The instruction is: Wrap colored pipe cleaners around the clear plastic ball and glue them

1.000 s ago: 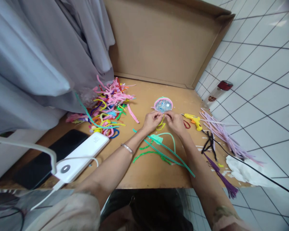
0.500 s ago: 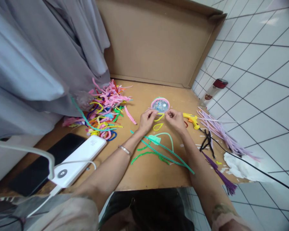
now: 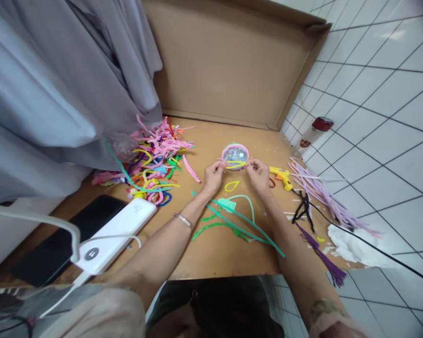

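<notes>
A yellow pipe cleaner [image 3: 235, 165], bent into a narrow loop, stretches between my two hands. My left hand [image 3: 214, 174] pinches its left end, and my right hand [image 3: 258, 172] has its fingers closed at the right end. Just behind it sits a round clear dish [image 3: 234, 152] with a pink and green rim and small coloured bits inside. A second yellow loop [image 3: 231, 186], teardrop-shaped, lies on the table below my hands. Teal pipe cleaners [image 3: 239, 224] and green twisted ones [image 3: 211, 228] lie between my forearms.
Left is a heap of coloured pipe cleaners [image 3: 158, 150], with a white power bank [image 3: 116, 234] and black phone-like slab [image 3: 66, 239] nearer me. Right are a yellow glue gun [image 3: 281, 176], lilac stems [image 3: 331, 199], a purple tassel [image 3: 320, 256] and a red-capped bottle [image 3: 312, 136]. Cardboard [image 3: 232, 65] stands behind.
The yellow loop between my hands has risen from below the dish to in front of its lower edge and looks pulled flatter. My right hand has shifted slightly right.
</notes>
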A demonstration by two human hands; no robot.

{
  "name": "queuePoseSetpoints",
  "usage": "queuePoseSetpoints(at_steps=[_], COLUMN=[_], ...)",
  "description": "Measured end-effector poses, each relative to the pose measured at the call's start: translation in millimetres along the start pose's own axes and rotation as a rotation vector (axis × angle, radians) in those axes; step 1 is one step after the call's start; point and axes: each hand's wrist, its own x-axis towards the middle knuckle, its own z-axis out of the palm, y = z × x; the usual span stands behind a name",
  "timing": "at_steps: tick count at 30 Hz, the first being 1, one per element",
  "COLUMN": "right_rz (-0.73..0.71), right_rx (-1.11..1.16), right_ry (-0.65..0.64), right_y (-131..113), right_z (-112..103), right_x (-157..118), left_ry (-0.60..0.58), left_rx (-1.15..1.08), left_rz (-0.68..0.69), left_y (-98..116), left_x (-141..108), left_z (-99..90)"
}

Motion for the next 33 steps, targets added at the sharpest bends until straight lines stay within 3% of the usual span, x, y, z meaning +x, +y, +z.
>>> queuePoseSetpoints(at_steps=[9, 18, 33], right_rz=[0.035, 0.027, 0.006], right_rx=[0.064, 0.046, 0.049], right_ry=[-0.003, -0.036, -0.038], right_y=[-1, 5, 3], right_z=[5, 10, 11], right_x=[-2, -4, -7], left_ry=[0.114, 0.012, 0.026], left_rx=[0.05, 0.007, 0.0], left_rz=[0.028, 0.039, 0.037], left_y=[4, 3, -6], left_x=[1, -3, 2], left_z=[-1.3, -1.9, -2.4])
